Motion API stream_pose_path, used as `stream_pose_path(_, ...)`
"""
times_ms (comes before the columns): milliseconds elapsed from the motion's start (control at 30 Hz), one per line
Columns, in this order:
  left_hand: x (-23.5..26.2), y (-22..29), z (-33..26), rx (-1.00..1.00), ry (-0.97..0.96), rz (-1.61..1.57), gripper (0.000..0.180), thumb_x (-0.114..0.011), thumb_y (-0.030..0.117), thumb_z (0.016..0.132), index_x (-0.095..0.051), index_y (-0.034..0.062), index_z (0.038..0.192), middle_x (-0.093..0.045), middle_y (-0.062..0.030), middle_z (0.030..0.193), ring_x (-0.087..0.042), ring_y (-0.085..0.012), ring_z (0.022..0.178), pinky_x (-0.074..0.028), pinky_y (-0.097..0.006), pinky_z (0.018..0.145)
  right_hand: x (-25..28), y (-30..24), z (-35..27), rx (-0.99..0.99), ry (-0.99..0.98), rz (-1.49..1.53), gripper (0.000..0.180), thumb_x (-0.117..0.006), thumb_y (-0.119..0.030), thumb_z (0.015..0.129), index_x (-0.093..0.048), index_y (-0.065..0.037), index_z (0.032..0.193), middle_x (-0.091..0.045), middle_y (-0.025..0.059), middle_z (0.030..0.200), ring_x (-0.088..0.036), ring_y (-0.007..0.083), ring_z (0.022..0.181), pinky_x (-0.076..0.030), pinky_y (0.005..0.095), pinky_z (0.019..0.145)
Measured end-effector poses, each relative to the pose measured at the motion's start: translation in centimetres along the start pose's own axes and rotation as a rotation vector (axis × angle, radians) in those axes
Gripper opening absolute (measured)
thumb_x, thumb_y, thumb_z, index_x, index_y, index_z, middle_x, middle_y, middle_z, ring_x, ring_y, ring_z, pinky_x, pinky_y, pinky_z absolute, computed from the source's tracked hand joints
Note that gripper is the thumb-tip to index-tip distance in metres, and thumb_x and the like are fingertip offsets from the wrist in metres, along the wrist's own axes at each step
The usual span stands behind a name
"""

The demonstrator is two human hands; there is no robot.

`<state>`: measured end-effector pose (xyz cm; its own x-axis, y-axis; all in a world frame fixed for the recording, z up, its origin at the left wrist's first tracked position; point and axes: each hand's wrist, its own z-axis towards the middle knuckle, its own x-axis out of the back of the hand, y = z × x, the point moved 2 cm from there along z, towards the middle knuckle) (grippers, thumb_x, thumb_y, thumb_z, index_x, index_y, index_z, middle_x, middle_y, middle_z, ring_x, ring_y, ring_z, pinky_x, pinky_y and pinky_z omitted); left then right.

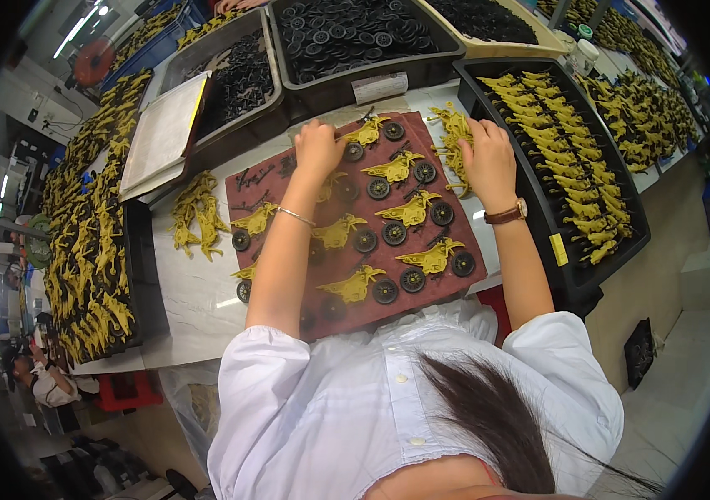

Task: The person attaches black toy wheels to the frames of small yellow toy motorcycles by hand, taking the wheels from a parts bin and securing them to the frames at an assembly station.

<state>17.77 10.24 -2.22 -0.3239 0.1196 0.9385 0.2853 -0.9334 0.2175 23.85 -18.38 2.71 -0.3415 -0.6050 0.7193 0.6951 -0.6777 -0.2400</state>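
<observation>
A dark red mat (pixel 292 250) bears rows of yellow toy motorcycle bodies (pixel 406 210) lying on their sides, most with black wheels (pixel 394 232) beside or under them. At its far edge, my left hand (pixel 319 150) is closed with fingers curled down, left of a yellow body (pixel 366 133) with wheels. Whatever those fingers hold is hidden. My right hand (pixel 491 163) reaches a small heap of yellow bodies (pixel 451 137) right of the mat. Its thumb and fingers close around a piece at the heap's edge. Small black parts (pixel 256 176) rest on the mat's far left corner.
Behind the mat stand black bins of wheels (pixel 353 77) and small dark parts (pixel 242 108). Papers (pixel 163 137) lean at the left bin. A black tray (pixel 634 242) of lined-up yellow bodies flanks the right. More yellow bodies lie on the white table (pixel 173 321) and in stacks (pixel 92 275) far left.
</observation>
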Motion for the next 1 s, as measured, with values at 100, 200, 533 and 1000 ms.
stream_pose_path(100, 0.1, -0.1, 0.3, 0.029, -0.047, -0.052, 0.026, -0.073, 0.030, 0.075, -0.073, 0.0079, 0.088, -0.062, -0.0146, 0.101, -0.058, -0.0333, 0.099, -0.045, -0.045, 0.084, 0.3, 1.5, -1.2, -0.051, -0.115, -0.093, 0.032, -0.067, -0.012, 0.079, -0.062, -0.001, 0.109, -0.063, 0.0135, 0.097, -0.059, 0.0321, 0.093, -0.048, 0.0399, 0.083)
stream_pose_path(200, -0.6, -1.5, 1.0, 0.054, -0.082, -0.194, 0.025, -0.074, 0.029, 0.074, -0.073, 0.0072, 0.087, -0.063, -0.0136, 0.097, -0.060, -0.0296, 0.095, -0.047, -0.041, 0.080, 0.2, 1.8, -1.4, -0.064, -0.201, -0.049, 0.033, -0.068, -0.011, 0.077, -0.062, -0.001, 0.108, -0.063, 0.0139, 0.096, -0.059, 0.0316, 0.092, -0.048, 0.0394, 0.082)
stream_pose_path(533, -0.7, 0.9, 2.3, 0.475, -0.308, -1.429, 0.019, -0.060, 0.018, 0.092, -0.058, 0.0018, 0.101, -0.062, -0.0069, 0.096, -0.062, -0.0167, 0.081, -0.053, -0.030, 0.075, 0.5, 2.2, -1.8, 0.008, -0.163, 0.170, 0.031, -0.069, -0.007, 0.076, -0.064, -0.004, 0.107, -0.063, 0.0108, 0.099, -0.057, 0.0301, 0.095, -0.047, 0.0380, 0.082)
stream_pose_path(1000, 3.8, 4.4, -2.1, 0.419, -0.275, -1.732, 0.033, -0.037, 0.020, 0.102, -0.056, -0.0009, 0.119, -0.060, -0.0123, 0.117, -0.061, -0.0223, 0.104, -0.055, -0.039, 0.083, 2.7, -2.0, 0.1, 0.153, 0.133, 0.518, 0.025, -0.065, -0.003, 0.080, -0.065, -0.005, 0.105, -0.066, 0.0095, 0.103, -0.058, 0.0295, 0.101, -0.045, 0.0376, 0.088)
